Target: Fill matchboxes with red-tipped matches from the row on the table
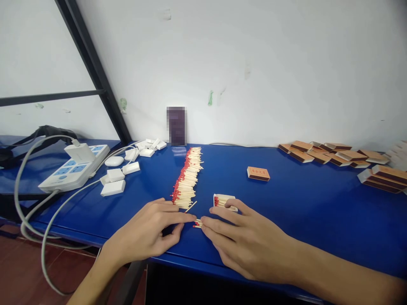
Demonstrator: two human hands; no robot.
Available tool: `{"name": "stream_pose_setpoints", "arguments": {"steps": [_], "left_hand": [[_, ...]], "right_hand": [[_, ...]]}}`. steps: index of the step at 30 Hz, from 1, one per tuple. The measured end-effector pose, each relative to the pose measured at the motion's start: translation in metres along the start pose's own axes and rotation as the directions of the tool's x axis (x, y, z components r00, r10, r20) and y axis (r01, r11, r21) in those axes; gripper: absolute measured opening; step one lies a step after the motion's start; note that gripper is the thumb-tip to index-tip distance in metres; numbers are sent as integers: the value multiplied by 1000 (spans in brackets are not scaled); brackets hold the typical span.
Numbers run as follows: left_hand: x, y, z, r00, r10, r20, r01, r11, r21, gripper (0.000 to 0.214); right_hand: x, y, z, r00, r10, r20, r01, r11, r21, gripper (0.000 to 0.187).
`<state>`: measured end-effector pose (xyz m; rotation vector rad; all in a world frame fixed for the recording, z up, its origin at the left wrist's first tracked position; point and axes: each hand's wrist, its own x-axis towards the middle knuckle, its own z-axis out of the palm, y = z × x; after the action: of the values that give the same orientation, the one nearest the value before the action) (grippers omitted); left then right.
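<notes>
My left hand (155, 228) is palm down on the blue table, index finger stretched out and thumb apart. Its index fingertip touches a few loose matches (197, 226) with red heads. From the other side, the fingertips of my right hand (244, 233) rest on the same matches; its fingers are extended and its thumb is hidden. Just beyond these fingers lies a white matchbox tray (230, 197), partly filled with matches and partly covered by my right hand. Past my left hand, a long row of matches (187, 178) runs toward the wall, heads to the left.
A closed matchbox (258, 173) lies right of the row. Many matchboxes (332, 153) are heaped at the back right, with a stack (383, 178) nearer. White trays (113, 187), a power strip (74, 167) and cables are on the left. A blurred dark panel (177, 126) leans on the wall.
</notes>
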<state>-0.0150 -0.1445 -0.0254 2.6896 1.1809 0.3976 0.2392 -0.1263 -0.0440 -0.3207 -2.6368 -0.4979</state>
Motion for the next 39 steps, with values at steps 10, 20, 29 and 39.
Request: {"name": "stream_pose_setpoints", "arguments": {"steps": [10,20,29,39], "left_hand": [[-6,2,3,998,-45,50,37,988,152,47],[-6,9,5,996,-83,34,77,986,147,45],[-6,7,7,997,-74,16,72,992,101,42],[-12,5,12,992,-42,-116,57,990,130,43]], "right_hand": [[1,-3,1,994,91,55,-93,995,34,32],[-4,-1,-1,996,86,-6,-85,994,75,26],[-2,-1,-2,987,161,21,-162,979,126,26],[-1,0,-2,980,194,53,-201,957,211,25]]}}
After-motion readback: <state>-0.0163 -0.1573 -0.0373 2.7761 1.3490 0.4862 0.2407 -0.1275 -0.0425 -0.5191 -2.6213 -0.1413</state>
